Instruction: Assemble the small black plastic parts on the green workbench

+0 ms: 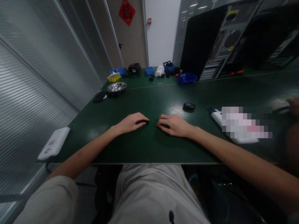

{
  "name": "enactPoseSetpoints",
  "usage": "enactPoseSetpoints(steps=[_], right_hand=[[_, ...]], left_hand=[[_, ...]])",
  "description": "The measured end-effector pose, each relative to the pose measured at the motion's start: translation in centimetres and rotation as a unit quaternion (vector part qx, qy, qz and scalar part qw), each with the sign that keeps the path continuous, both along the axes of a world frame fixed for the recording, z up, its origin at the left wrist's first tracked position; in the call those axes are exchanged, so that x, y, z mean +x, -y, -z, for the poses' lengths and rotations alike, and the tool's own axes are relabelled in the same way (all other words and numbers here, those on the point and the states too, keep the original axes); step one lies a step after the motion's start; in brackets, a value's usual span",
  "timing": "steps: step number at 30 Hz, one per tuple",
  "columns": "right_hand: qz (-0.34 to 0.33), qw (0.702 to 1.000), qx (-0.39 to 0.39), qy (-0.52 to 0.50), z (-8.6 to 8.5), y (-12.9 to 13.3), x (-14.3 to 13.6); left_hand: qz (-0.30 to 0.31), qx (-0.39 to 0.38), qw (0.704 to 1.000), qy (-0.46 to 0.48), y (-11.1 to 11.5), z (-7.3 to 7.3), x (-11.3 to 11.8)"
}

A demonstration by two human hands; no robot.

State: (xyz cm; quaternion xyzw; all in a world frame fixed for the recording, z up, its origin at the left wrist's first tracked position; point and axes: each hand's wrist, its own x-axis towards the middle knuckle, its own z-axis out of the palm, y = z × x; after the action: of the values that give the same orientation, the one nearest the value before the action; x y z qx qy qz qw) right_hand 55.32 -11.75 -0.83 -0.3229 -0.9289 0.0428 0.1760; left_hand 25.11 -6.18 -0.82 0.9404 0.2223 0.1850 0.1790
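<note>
Low over the dark green table (140,149), my left hand (133,122) is closed round a small black object (143,122), its fingers pointing right. A short gap separates it from my right hand (174,124), which is closed on a dark, thin item (165,125) with a small pointed end showing at the fingertips. I cannot make out what either item is. A black rounded object (189,106), like a computer mouse or case, lies on the table beyond my right hand.
A white device (54,143) sits at the left edge, and another (219,119), partly pixelated, at the right. Farther back are a metal bowl (116,88), a yellow tray (114,77), a blue bin (187,78) and a computer tower (203,40). A person's hand (293,104) shows at far right.
</note>
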Motion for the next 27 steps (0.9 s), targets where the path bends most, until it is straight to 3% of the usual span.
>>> enactPoseSetpoints(steps=[3, 6, 10, 13, 15, 18, 27], right_hand=[[-0.001, 1.0, 0.0, 0.001, 0.0, 0.0, 0.0], [-0.007, 1.0, -0.002, -0.003, -0.1, 0.1, 0.0], [-0.009, 1.0, 0.0, -0.001, -0.1, 0.0, 0.1], [-0.009, 1.0, -0.003, 0.001, 0.0, 0.0, 0.1], [-0.012, 1.0, -0.006, -0.003, 0.0, 0.1, 0.1], [-0.013, 1.0, -0.007, -0.006, -0.1, 0.1, 0.1], [-0.008, 1.0, -0.009, 0.004, 0.0, 0.0, 0.1]], left_hand=[[-0.127, -0.002, 0.992, -0.004, -3.4, 0.2, -3.7], [-0.287, 0.006, 0.958, -0.005, -7.2, 0.5, -9.7], [-0.475, 0.007, 0.879, -0.032, -9.9, 0.6, -18.2], [-0.575, -0.007, 0.817, -0.026, -10.1, 0.6, -22.3], [-0.612, -0.015, 0.791, -0.016, -9.8, 0.6, -23.5], [-0.63, -0.012, 0.777, -0.006, -9.4, 0.5, -23.8], [-0.604, 0.045, 0.796, -0.009, -9.7, 1.2, -23.5]])
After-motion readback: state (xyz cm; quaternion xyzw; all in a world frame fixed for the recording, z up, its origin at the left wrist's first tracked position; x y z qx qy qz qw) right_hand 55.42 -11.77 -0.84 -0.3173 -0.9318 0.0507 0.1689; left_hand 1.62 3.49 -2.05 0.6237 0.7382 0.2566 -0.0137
